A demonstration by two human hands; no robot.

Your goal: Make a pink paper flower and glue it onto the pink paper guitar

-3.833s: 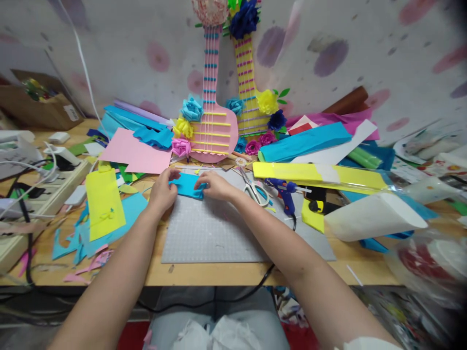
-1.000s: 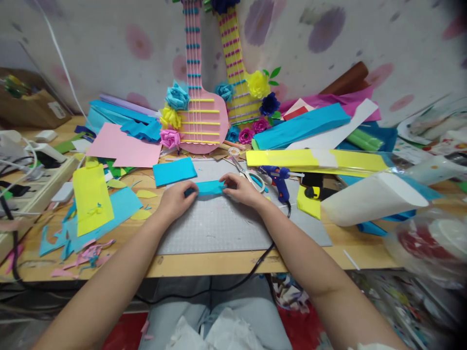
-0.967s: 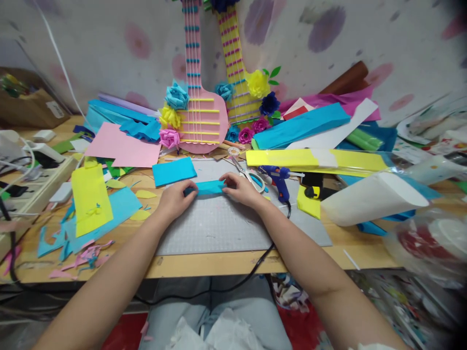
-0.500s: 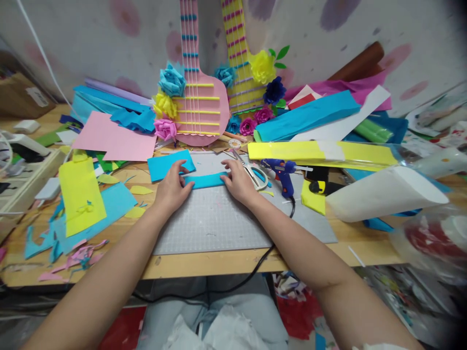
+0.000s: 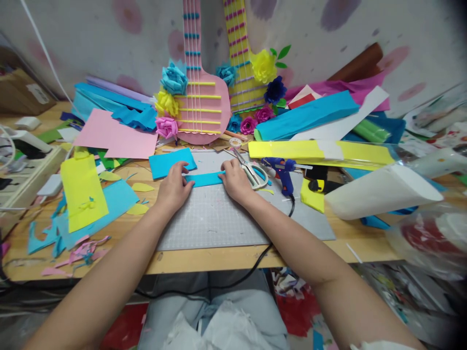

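A narrow strip of blue crepe paper (image 5: 205, 180) lies across the grey cutting mat (image 5: 215, 218). My left hand (image 5: 174, 187) pinches its left end between thumb and fingers. At the opposite end my right hand (image 5: 235, 180) has its thumb and fingers closed on the strip. Just behind my left hand rests a wider blue paper piece (image 5: 170, 163). Scissors (image 5: 255, 175) with pale handles sit right beside my right hand. Farther right is a blue hot glue gun (image 5: 282, 172), its nozzle pointing right.
A pink paper guitar (image 5: 207, 107) with paper flowers and a yellow one (image 5: 248, 92) lean on the wall. Yellow paper (image 5: 83, 194) and scraps lie left. At right are a yellow roll (image 5: 292, 150) and a white paper roll (image 5: 383, 192). A black cable (image 5: 251, 274) hangs over the edge.
Both hands stay at the strip's ends with almost no movement. The strip looks slightly flatter, and the whole view has shifted a little.
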